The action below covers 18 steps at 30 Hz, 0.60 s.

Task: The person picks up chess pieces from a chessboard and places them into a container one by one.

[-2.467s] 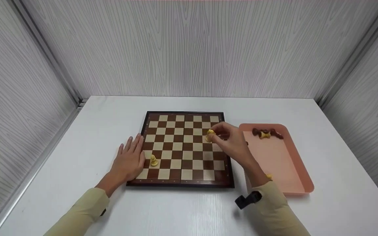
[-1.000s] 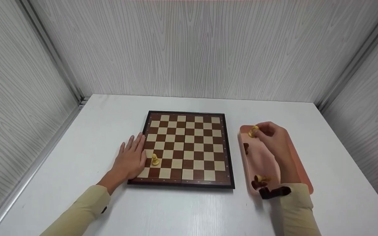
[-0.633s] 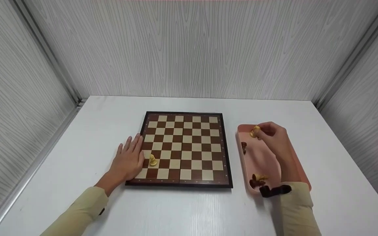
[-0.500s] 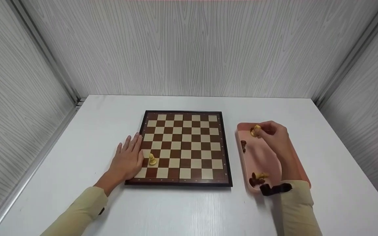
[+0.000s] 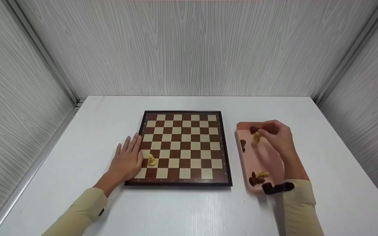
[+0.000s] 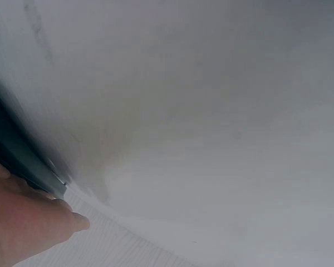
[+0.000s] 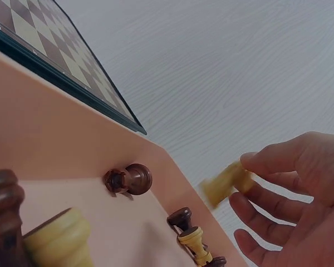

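In the head view my left hand lies with extended fingers along the left edge of the chessboard. The left wrist view shows part of that hand against the board's dark side. A yellow pawn stands near the board's lower left corner. Over the pink tray, my right hand has a yellow chess piece at its fingertips. In the right wrist view this piece is tilted and blurred between thumb and fingers; its kind cannot be told.
Inside the tray, a dark chess piece lies by the left wall. Dark and yellow pieces are gathered at the near end, and a dark piece is at the far end. White table surrounds board and tray; grey wood-grain panels enclose it.
My right hand has carried the yellow piece from above the board's right side to over the tray. Within the last half second the piece has tilted and dropped lower at the fingertips. The left hand stays.
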Tool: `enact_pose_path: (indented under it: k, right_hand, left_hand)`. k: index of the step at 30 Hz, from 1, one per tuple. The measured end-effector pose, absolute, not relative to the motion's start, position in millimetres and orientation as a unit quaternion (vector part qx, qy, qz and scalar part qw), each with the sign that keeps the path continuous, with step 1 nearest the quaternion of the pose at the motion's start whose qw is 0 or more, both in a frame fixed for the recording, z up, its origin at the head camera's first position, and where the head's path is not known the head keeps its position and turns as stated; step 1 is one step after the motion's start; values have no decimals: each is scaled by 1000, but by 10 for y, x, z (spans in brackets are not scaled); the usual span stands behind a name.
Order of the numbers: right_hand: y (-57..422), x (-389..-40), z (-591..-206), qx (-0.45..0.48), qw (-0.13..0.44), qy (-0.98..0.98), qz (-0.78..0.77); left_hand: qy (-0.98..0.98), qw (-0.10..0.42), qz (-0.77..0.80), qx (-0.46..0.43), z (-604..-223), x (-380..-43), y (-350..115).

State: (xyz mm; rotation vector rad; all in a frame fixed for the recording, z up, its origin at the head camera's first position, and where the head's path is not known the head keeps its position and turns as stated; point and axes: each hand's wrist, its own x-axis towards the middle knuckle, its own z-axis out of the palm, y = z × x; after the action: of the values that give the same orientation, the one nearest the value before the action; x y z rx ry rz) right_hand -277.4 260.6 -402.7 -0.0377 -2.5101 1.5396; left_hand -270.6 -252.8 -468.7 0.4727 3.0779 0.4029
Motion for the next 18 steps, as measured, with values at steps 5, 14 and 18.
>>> enact_pose_path:
  k: [5, 14, 18]
  right_hand:
    - [2628, -2754, -4006, 1, 119, -848, 516]
    - [2562, -2753, -3975, 15, 96, -836, 539]
    - [2452, -2727, -3911, 30, 100, -843, 528]
  left_hand:
    - [980, -2, 127, 151, -4686, -2714, -2524]
    - [981, -6, 122, 152, -4694, -2708, -2531]
    - [980, -5, 125, 152, -4695, -2705, -2534]
